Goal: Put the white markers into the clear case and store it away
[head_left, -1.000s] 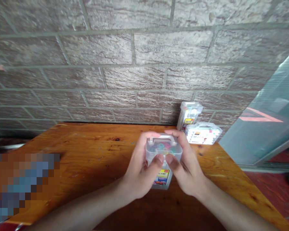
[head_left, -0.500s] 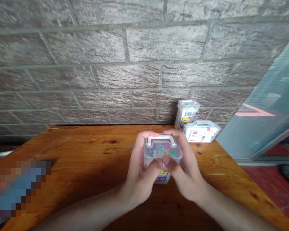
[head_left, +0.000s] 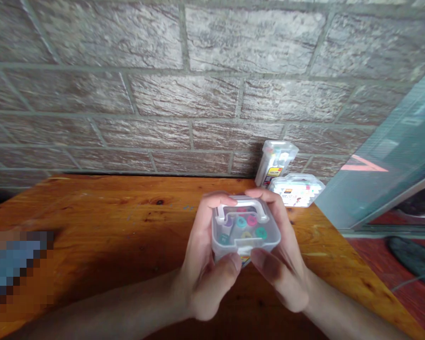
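Left hand (head_left: 203, 269): grasping the left side of the clear case (head_left: 246, 229)
Right hand (head_left: 291, 264): grasping its right side
Clear case: between both hands, over the surface (head_left: 127, 231)
Far right: tall case (head_left: 274, 163), wide case (head_left: 299, 190)

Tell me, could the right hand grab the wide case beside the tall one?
Probably not as things stand: the right hand is busy gripping the clear box with the left hand. The wide case looks close, with nothing seeming to block it.
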